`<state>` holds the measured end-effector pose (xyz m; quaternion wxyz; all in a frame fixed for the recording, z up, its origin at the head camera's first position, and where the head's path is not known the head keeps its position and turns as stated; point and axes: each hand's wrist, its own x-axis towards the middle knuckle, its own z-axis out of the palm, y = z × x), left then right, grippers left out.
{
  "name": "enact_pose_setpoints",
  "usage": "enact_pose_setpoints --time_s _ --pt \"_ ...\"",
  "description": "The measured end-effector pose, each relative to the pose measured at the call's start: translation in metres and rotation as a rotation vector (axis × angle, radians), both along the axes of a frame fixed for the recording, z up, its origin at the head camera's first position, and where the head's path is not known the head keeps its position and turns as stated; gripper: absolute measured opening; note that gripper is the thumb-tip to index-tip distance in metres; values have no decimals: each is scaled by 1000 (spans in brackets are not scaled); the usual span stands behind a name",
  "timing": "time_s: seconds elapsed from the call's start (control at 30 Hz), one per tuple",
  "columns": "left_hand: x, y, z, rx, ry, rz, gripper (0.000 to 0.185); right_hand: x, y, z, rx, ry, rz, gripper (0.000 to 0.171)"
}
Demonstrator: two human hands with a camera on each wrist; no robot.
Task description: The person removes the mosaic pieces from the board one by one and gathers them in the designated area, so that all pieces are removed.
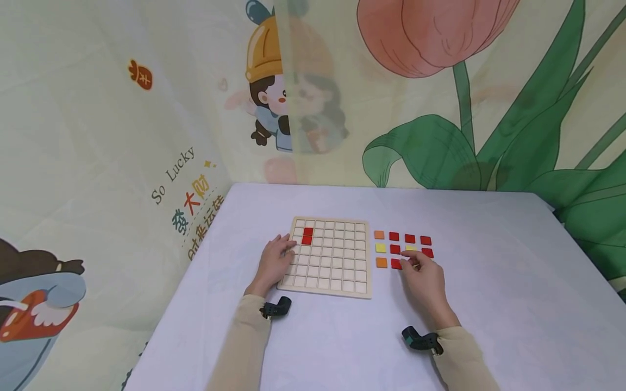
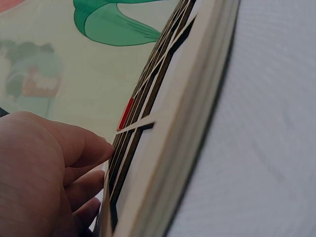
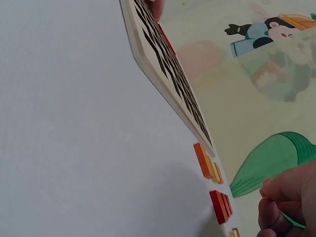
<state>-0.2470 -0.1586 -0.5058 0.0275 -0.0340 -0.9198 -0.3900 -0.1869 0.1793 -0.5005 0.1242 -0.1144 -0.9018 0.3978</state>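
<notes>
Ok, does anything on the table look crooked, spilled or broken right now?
Nothing stands out. The wooden grid board lies flat, with two red tiles seated in adjacent cells. The loose tiles sit in tidy rows beside it. The right hand covers some, so those can't be checked.

The right hand (image 1: 424,279) covers part of a red tile (image 1: 397,264) and most of a yellow tile (image 1: 411,248) just right of the wooden grid board (image 1: 330,259), so its grip cannot be made out. The right wrist view cuts that hand at the frame's lower right corner. The left hand (image 1: 275,262) hides the board's left edge; the left wrist view blurs the board's cells and crops the hand.
</notes>
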Motion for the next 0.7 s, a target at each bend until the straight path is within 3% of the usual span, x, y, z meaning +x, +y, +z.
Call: enact_pose_setpoints --time_s 0.37,0.7 --pt "0 0 -1 13 26 -3 29 -19 -33 7 -8 68 110 21" --pt "0 -1 -2 18 33 -5 29 -37 -69 12 -34 39 250 22"
